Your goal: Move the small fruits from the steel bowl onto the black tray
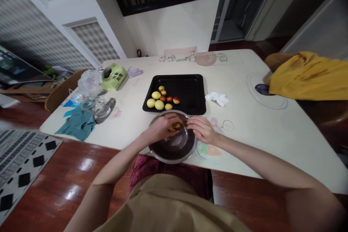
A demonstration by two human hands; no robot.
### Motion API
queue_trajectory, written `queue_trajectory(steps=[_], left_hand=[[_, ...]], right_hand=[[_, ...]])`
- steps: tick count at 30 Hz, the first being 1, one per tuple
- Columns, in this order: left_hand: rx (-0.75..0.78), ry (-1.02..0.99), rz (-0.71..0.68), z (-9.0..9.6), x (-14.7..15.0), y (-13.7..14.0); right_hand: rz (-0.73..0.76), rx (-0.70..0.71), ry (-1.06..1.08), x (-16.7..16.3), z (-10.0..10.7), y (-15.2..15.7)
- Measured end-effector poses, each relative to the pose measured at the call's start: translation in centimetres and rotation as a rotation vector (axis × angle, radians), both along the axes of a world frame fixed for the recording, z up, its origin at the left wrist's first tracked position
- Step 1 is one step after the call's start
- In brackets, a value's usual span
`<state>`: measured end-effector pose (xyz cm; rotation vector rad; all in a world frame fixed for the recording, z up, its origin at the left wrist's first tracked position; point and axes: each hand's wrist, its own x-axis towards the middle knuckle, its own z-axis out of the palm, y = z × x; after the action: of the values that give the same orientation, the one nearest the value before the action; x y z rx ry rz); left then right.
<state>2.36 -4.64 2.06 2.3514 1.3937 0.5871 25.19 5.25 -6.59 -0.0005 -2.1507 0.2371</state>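
My left hand [164, 128] is closed round red-and-yellow jujubes [176, 127] above a clear round bowl [174, 161]; how many it holds is hidden. Across from it, my right hand [202, 129] reaches over the bowl's right side. Its fingers are drawn together near the jujubes, and anything between the fingertips is too small to make out. Just beyond the bowl lies a black rectangular tray [187, 90]. Several yellow-green jujubes [159, 105] and red-brown jujubes [169, 99] rest in its left half.
Right of the tray is a crumpled white tissue [216, 98]. On the left are a green tissue pack [114, 77], a clear plastic bag [91, 82], a glass jug [99, 108] and a teal cloth [77, 123]. Yellow cloth [310, 76] drapes a chair at right.
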Motion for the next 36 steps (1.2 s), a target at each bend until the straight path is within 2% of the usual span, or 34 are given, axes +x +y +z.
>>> queue_trajectory(steps=[9, 15, 20, 25, 30, 33, 36], left_hand=[[-0.105, 0.185, -0.088, -1.3, 0.7, 0.4], [-0.118, 0.228, -0.079, -2.0, 0.7, 0.2], [-0.107, 0.159, -0.105, -1.2, 0.2, 0.2], [-0.026, 0.031, -0.138, 0.3, -0.9, 0.8], [0.095, -0.015, -0.027, 0.5, -2.4, 3.7], [0.147, 0.038, 0.05, 0.0, -3.0, 6.5], [0.124, 0.132, 0.088, -0.7, -3.2, 9.1]], right_hand=[[0.007, 0.036, 0.004, -0.1, 0.1, 0.0], [-0.004, 0.024, -0.044, -0.1, -0.3, 0.1], [0.01, 0.022, -0.041, 0.0, -0.1, 0.1], [0.033, 0.012, -0.057, 0.0, 0.1, 0.1], [0.035, 0.017, -0.031, -0.1, 0.2, 0.0], [0.036, 0.018, -0.04, -0.1, 0.2, 0.0], [0.046, 0.011, -0.053, 0.0, 0.1, 0.1]])
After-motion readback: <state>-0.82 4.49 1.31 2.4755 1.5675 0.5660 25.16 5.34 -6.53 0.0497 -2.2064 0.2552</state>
